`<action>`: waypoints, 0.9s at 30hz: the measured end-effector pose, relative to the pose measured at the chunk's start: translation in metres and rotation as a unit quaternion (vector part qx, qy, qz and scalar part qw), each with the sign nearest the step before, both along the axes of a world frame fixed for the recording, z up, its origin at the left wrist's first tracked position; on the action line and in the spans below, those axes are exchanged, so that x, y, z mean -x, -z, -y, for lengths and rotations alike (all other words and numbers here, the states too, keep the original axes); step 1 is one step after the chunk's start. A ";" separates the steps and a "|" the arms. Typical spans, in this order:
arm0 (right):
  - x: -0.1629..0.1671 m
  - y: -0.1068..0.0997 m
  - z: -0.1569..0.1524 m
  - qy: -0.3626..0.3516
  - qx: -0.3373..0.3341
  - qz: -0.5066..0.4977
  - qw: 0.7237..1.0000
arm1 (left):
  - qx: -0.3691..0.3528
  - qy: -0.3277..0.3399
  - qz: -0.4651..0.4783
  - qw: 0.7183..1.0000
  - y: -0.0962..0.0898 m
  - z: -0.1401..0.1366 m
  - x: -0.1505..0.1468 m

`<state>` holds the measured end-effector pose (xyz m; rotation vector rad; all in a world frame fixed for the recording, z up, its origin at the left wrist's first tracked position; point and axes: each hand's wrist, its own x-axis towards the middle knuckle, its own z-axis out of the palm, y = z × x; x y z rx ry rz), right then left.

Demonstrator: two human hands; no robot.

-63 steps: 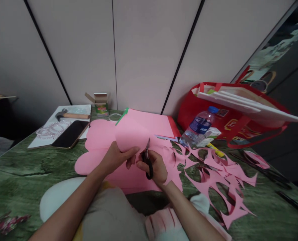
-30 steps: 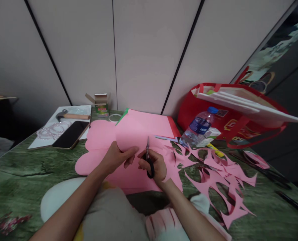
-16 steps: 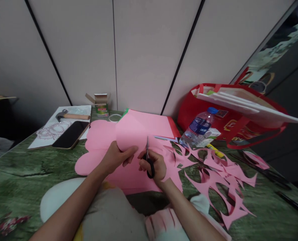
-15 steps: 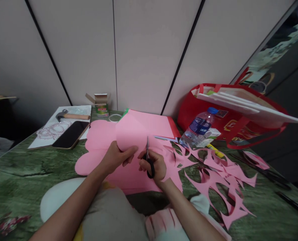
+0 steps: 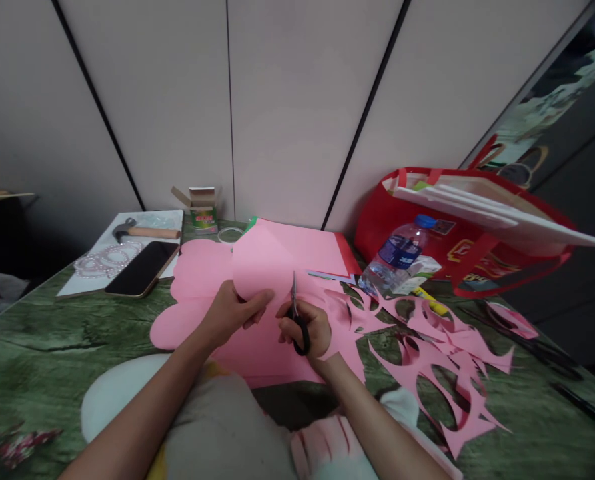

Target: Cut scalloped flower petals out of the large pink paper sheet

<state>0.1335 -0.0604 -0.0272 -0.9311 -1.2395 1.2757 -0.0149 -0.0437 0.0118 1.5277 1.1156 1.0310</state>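
Observation:
My left hand [image 5: 240, 308] pinches the lower edge of a sheet of pink paper [image 5: 260, 263], which is lifted and slightly curved. Black-handled scissors [image 5: 300, 327] are in my right hand [image 5: 312, 325], fingers wrapped through the handles. Their blades point away from me, just at the right side of the held sheet, and look nearly together. More pink paper [image 5: 257, 367] lies under both hands. To the left of my left hand are pink pieces with rounded, scalloped edges [image 5: 197, 267].
Pink paper offcuts [image 5: 432, 373] with curved holes spread at the right. Behind them are a water bottle [image 5: 400, 253], a yellow tube [image 5: 430, 301] and a red bag [image 5: 377, 213]. At the left lie a phone [image 5: 142, 269], a hammer [image 5: 147, 232] and bead strings [image 5: 108, 259]; a small box [image 5: 204, 212] stands behind.
Almost nothing differs. Both hands, the scissors and the pink sheet keep nearly the same place; the view has shifted very slightly.

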 end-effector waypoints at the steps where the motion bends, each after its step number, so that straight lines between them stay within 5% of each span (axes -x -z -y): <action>1: 0.000 0.000 0.000 0.000 0.001 -0.001 1.000 | -0.001 -0.002 0.000 1.000 0.000 0.000 0.000; 18: 0.002 0.015 -0.005 -0.030 -0.003 -0.018 0.999 | 0.006 0.033 0.056 0.998 -0.001 -0.002 -0.001; 27: 0.002 0.005 -0.002 -0.010 0.003 -0.010 1.000 | -0.014 0.022 -0.005 1.000 -0.003 0.002 -0.002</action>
